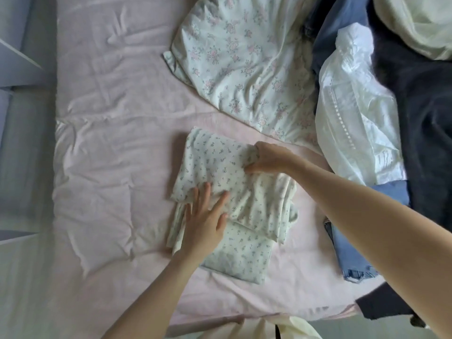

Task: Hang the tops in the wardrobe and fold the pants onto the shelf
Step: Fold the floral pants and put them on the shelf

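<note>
Bed (117, 133) in pink sheet, left hand (204, 220) flat on floral pants (220, 167), right hand (267, 157) pinching them

Folded pants (230, 192) lay at frame centre on the bed (110, 143). Pillow (244, 64) sat above them. Pile of clothes (391, 106) filled upper right; jeans (347, 253) lay right of the pants, lower down.
</note>
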Demonstrator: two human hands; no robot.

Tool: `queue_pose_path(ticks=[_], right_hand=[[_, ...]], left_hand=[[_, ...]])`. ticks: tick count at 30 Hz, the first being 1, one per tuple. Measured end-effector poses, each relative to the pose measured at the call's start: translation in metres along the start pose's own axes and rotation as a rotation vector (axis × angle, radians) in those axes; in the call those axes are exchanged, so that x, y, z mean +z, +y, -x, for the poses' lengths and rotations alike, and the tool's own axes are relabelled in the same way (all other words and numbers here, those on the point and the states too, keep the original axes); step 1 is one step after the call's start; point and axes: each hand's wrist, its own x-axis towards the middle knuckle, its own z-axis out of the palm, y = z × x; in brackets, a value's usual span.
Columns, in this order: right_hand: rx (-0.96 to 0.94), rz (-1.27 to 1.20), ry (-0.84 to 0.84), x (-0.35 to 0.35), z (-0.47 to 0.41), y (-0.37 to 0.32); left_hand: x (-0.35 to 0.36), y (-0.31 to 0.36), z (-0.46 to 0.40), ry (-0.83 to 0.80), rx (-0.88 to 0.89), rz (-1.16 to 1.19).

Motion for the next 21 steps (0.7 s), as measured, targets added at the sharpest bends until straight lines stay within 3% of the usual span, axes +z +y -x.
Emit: queue_pose_path(ticks=[2,5,8,10,14,17,21], right_hand=[[-0.119,0.186,0.203,0.010,0.023,-0.014],[-0.254,0.231,0.401,0.044,0.081,-0.031],[-0.447,0.175,0.522,0.083,0.136,-0.031],[-0.575,0.063,0.454,0.111,0.162,-0.029],[-0.599,-0.201,0.315,0.153,0.181,-0.027],[-0.448,0.016,0.395,0.178,0.178,-0.026],[-0.051,0.086,0.137,0.203,0.158,-0.015]], left_hand=[[-0.013,0.008,0.006,0.237,-0.053,0.215],[-0.040,0.010,0.013,0.613,-0.078,0.270],[-0.060,0.004,0.017,0.724,-0.034,0.123],[-0.061,-0.005,0.025,0.629,-0.031,-0.018],[-0.034,-0.018,0.048,0.155,-0.148,-0.114],[-0.001,-0.036,0.070,-0.032,-0.214,-0.164],[0.029,-0.060,0.077,-0.138,-0.240,-0.128]])
